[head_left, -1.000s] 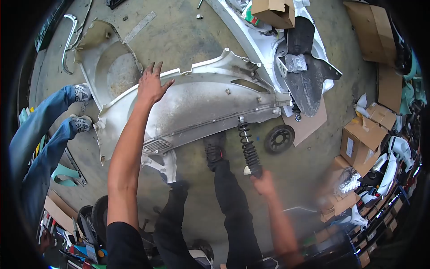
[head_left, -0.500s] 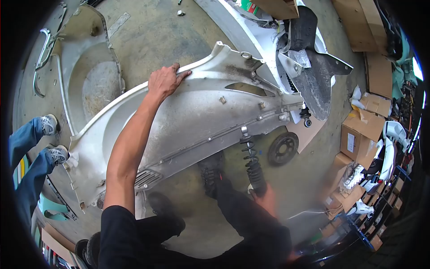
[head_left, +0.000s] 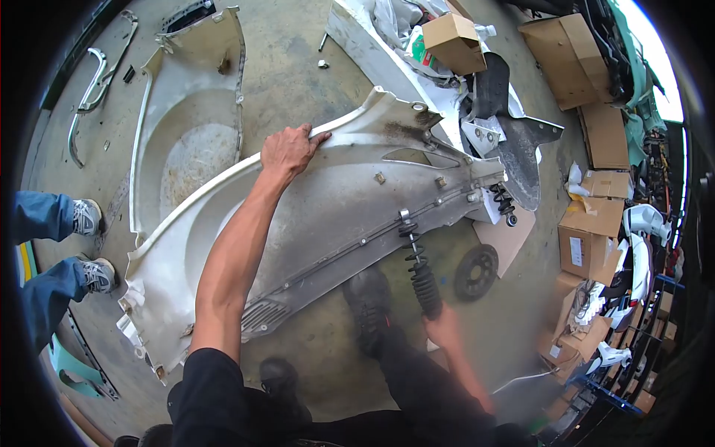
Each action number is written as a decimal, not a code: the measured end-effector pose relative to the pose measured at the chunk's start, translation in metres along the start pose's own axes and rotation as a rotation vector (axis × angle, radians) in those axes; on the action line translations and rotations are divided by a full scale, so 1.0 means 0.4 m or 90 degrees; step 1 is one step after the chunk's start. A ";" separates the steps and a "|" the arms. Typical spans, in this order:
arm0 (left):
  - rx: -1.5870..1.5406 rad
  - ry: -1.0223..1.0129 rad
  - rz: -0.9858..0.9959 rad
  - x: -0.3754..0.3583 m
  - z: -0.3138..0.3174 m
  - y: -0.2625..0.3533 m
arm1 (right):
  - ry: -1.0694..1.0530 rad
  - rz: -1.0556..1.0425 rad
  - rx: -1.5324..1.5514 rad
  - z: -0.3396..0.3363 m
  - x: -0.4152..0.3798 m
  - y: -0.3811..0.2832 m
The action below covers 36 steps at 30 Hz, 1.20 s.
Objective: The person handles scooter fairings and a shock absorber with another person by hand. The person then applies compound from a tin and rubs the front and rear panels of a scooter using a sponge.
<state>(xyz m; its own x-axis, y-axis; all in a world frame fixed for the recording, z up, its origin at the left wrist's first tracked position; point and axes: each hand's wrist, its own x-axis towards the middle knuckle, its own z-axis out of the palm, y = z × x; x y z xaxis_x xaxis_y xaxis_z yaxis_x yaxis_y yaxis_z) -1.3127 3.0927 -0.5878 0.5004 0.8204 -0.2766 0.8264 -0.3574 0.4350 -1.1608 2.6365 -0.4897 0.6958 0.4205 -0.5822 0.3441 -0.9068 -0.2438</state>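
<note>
My left hand is closed over the upper edge of a large white plastic body panel, gripping its rim. The panel slants across the view in front of my legs, its inner side dusty, with clips and a vented slot section. In my right hand is the lower end of a black coil-spring shock absorber, blurred near the fingers. Its metal eyelet points up and overlaps the panel's lower edge in this view. Beside the shock lies a dark round disc on the floor.
Another dirty white panel stands at the upper left, near a person's legs and sneakers. A second shock absorber shows past the panel's right end. White parts with a small box are behind. Cardboard boxes line the right.
The view has shifted, so the big panel and my left hand appear slightly farther right and lower. My right hand still holds the shock absorber, which shows slightly farther right.
</note>
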 end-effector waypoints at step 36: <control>0.131 0.276 0.117 -0.071 0.261 -0.080 | -0.049 0.084 -0.046 -0.087 -0.086 -0.129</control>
<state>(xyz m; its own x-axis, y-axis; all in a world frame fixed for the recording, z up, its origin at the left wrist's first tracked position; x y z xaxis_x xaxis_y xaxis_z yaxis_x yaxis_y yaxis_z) -1.3262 3.0342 -0.6834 0.5248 0.8303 0.1877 0.7907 -0.5571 0.2537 -1.1807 2.6700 -0.4299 0.6891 0.2914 -0.6634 0.2992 -0.9483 -0.1057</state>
